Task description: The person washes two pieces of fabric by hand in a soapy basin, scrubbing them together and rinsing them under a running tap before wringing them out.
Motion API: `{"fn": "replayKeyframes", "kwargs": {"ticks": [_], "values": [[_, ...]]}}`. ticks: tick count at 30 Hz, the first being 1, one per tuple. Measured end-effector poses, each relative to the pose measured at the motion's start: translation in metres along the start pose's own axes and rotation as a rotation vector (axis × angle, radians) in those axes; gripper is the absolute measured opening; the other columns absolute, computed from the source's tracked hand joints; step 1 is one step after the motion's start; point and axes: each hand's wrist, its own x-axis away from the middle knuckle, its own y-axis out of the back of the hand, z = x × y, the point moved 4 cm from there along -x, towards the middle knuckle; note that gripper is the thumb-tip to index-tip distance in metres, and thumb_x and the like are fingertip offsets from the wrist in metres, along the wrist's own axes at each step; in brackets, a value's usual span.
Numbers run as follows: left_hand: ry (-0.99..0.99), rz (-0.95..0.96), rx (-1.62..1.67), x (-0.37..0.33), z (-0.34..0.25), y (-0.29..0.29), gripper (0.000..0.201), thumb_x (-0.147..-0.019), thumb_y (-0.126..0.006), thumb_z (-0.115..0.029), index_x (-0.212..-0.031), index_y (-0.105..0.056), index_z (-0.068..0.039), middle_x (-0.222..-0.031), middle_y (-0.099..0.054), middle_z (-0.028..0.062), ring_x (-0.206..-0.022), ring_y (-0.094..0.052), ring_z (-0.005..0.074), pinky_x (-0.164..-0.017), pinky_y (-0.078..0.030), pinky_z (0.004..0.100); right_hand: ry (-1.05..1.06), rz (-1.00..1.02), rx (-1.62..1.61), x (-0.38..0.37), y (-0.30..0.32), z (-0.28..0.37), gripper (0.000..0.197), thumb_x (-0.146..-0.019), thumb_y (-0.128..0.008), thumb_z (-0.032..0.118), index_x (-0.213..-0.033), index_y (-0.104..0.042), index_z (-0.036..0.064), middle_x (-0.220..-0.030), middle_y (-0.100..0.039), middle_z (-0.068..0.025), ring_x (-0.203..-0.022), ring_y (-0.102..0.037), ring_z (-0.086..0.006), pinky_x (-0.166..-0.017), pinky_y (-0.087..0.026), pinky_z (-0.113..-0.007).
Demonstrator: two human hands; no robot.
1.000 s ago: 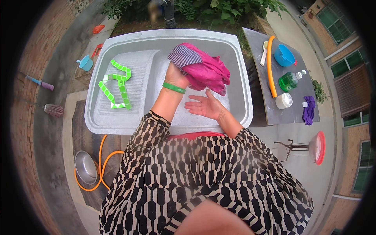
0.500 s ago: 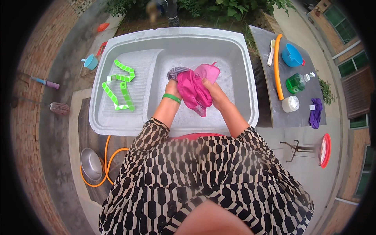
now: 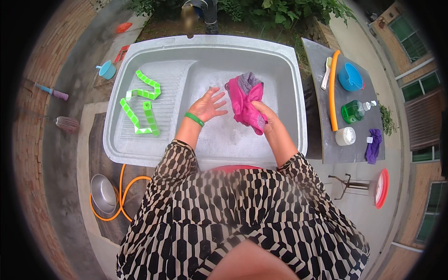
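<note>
So we're gripping a bunched magenta-pink fabric item with a dark-and-white striped patch [image 3: 242, 102] in our right hand [image 3: 269, 116], thumb and fingers pinching its lower end. Our left hand [image 3: 205, 107], with a green rubbery wristband [image 3: 194, 119] on, is holding nothing; it's hovering just beside the fabric with the fingers splayed wide. The fabric is hanging over the deep right-hand basin [image 3: 219, 140] of a speckled gray sink [image 3: 299, 98].

Progress-wise, we're counting the pick-up as done, but the fabric is looking crumpled, so spreading it out or setting it down isn't done yet. We can't tell if it's wet, so we're not guessing beyond that.

Further out, a bright green-and-white segmented snake puzzle [image 3: 150, 119] is lying on the sink's ribbed left side. Off right, on a dark gray table [image 3: 340, 154], a see-through pump bottle of green liquid [image 3: 352, 112] and a rumpled purple cloth [image 3: 373, 148] are sitting well apart from our hands.
</note>
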Motion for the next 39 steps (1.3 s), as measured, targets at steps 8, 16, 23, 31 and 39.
{"fn": "replayKeyframes", "kwargs": {"ticks": [8,16,23,31,39], "values": [[-0.144,0.577,-0.032,0.016,-0.021,-0.095,0.075,-0.066,-0.073,-0.037,-0.125,-0.038,-0.006,-0.121,-0.045,0.0157,-0.115,-0.044,0.0273,-0.097,-0.037,0.0401,-0.165,0.342,-0.198,0.031,-0.078,-0.03,0.044,-0.087,-0.046,0.039,-0.113,-0.047,0.0029,-0.086,-0.056,-0.0206,-0.06,-0.055,-0.0198,-0.038,-0.037,-0.022],[-0.346,0.254,-0.139,0.036,-0.045,-0.103,0.02,-0.076,-0.059,-0.009,-0.095,-0.052,-0.006,-0.088,-0.055,0.002,-0.078,-0.054,0.0104,-0.072,-0.046,0.0242,-0.218,0.308,-0.1,0.03,-0.091,-0.009,0.032,-0.084,-0.045,0.032,-0.089,-0.049,0.0002,-0.058,-0.043,-0.0058,-0.04,-0.033,-0.0102,-0.031,-0.02,-0.021],[-0.308,0.045,-0.094,0.039,-0.047,-0.096,0.012,-0.077,-0.059,-0.011,-0.088,-0.054,-0.007,-0.079,-0.055,-0.0008,-0.072,-0.054,0.0087,-0.066,-0.046,0.0237,-0.284,0.249,0.064,0.029,-0.089,-0.006,0.015,-0.082,-0.052,0.021,-0.086,-0.049,0.0066,-0.059,-0.041,0.0002,-0.043,-0.033,-0.0073,-0.033,-0.019,-0.02],[-0.178,0.033,-0.276,0.007,-0.041,-0.068,0.009,-0.075,-0.06,-0.008,-0.082,-0.054,-0.006,-0.074,-0.054,0.0001,-0.065,-0.053,0.0094,-0.06,-0.047,0.0252,-0.158,0.202,0.598,0.013,-0.087,-0.002,0.026,-0.08,-0.059,0.016,-0.1,-0.05,0.0036,-0.085,-0.054,-0.0038,-0.069,-0.053,-0.0106,-0.059,-0.045,-0.025],[-0.445,-0.428,-1.076,-0.011,-0.022,-0.041,0.007,-0.068,-0.058,-0.004,-0.072,-0.052,-0.004,-0.066,-0.052,0.0007,-0.06,-0.05,0.0109,-0.054,-0.042,0.028,-0.021,0.13,1.7,-0.035,-0.053,-0.023,0.024,-0.074,-0.053,0.023,-0.091,-0.059,0.0065,-0.085,-0.062,-0.0185,-0.08,-0.059,-0.0323,-0.07,-0.047,-0.038]]}}
